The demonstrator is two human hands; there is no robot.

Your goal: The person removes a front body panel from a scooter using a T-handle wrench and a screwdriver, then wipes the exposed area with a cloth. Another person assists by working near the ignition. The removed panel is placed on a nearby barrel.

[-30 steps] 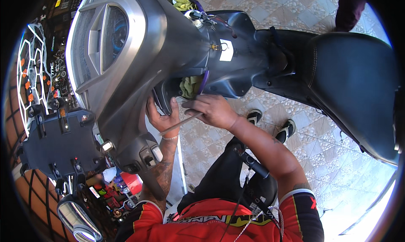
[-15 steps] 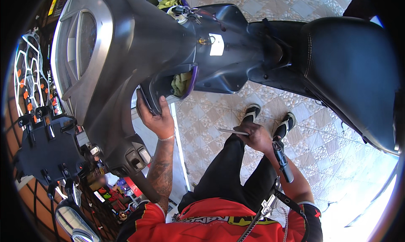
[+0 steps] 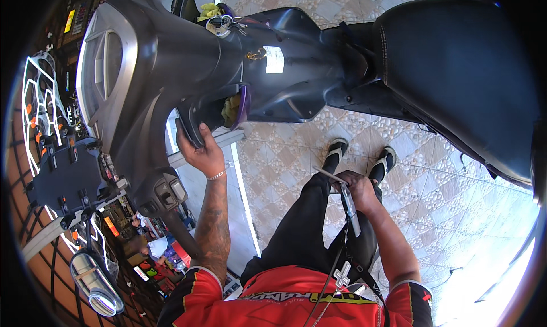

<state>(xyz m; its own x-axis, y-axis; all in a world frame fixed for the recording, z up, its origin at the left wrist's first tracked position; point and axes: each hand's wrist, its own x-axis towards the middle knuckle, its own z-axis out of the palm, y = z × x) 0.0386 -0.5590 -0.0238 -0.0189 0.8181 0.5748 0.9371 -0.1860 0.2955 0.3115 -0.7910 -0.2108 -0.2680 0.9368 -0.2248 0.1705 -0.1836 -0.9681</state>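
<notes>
A: What takes up most of the head view, with the clock centred on it?

B: The tiled floor (image 3: 444,213), visible from twelve round to five. Over it stretches a dark scooter (image 3: 162,56), its front at ten and its black seat (image 3: 456,76) at two.

A: Next in size?

B: The person's red shirt (image 3: 273,310) at six, then a mirror (image 3: 97,284) at eight, tilted.

A: And the hands?

B: The left hand (image 3: 204,157) is at nine, thumb on one side and fingers on the other, gripping a dark curved panel (image 3: 191,125). That piece lies between nine and ten, just beside an open pocket with a purple edge (image 3: 244,106). The right hand (image 3: 358,191) is at four, in front of the person's leg, well apart from the scooter.

A: Fingers loose there?

B: No, curled round a thin flat tool (image 3: 327,174), whose end points toward three. A slim pale object (image 3: 352,216) hangs just below; whether the fingers hold it too, I can't tell.

A: Smaller still?

B: Green cloth (image 3: 231,110) in the pocket, past ten; keys (image 3: 238,24) at eleven; a cross pendant (image 3: 342,274) at five; lastly, a thin bracelet (image 3: 216,176) on the left wrist.
</notes>
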